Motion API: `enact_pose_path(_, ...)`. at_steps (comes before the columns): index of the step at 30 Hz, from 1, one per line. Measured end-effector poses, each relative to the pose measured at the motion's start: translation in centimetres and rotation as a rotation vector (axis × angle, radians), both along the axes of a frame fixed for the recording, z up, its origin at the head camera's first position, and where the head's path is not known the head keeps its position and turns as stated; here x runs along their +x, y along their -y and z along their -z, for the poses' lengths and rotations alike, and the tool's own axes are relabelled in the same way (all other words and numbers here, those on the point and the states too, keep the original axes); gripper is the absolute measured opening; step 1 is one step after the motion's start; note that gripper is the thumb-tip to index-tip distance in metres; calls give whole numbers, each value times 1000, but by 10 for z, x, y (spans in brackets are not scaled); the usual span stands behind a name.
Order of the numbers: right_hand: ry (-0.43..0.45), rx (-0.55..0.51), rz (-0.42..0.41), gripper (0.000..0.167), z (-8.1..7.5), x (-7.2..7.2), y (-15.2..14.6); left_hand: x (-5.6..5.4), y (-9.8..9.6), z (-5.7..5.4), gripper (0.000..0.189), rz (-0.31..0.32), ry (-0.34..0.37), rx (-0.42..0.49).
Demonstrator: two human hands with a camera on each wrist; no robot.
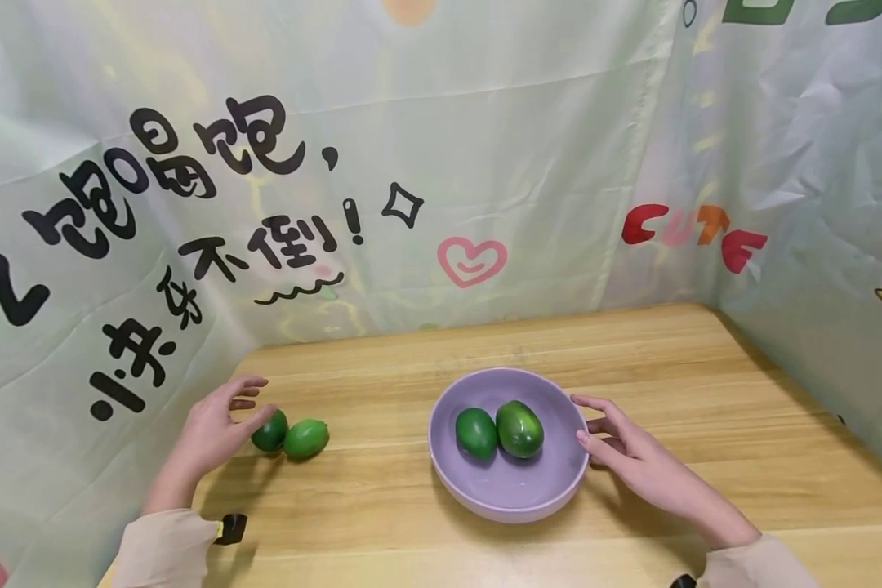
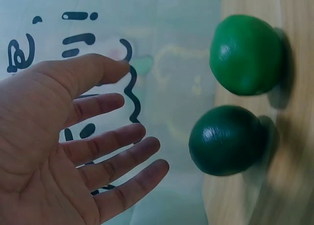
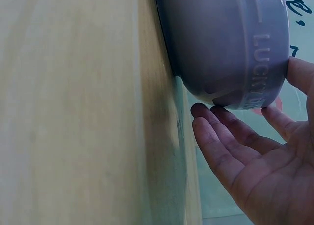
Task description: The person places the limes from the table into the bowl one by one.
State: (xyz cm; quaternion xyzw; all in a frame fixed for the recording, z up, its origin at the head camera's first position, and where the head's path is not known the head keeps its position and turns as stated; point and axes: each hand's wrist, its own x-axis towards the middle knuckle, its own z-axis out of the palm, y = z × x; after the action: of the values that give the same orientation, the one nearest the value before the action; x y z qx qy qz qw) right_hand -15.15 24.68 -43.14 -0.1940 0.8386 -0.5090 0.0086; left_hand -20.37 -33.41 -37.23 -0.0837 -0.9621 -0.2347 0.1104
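My left hand [image 1: 216,420] hovers at the left of the table, fingers spread and loosely bent, holding nothing. Just beyond its fingertips in the left wrist view lie a dark green, egg-shaped fruit [image 2: 223,141] and a brighter green lime [image 2: 245,56]. In the head view the thumb partly covers the dark fruit. My right hand [image 1: 635,457] touches the right side of a purple bowl [image 1: 507,498], thumb at the rim and fingers extended along the outer wall. Inside sit a dark green fruit [image 1: 475,433] and a larger, glossy green fruit [image 1: 519,429], side by side.
A light wooden table [image 1: 382,506] bears everything. Pale printed cloth [image 1: 544,163] stands behind it and along both sides, with black characters and a pink heart. Raised lettering runs along the bowl's wall in the right wrist view.
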Motion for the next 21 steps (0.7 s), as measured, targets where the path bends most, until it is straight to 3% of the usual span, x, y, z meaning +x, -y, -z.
enact_pose_path(15,-9,-14,-8,51,1,-1,1,-7,12,19,51,-19,87,-37)
enact_pose_path(21,-13,-8,-5,51,0,-1,0,-13,15,28,55,6,98,-57)
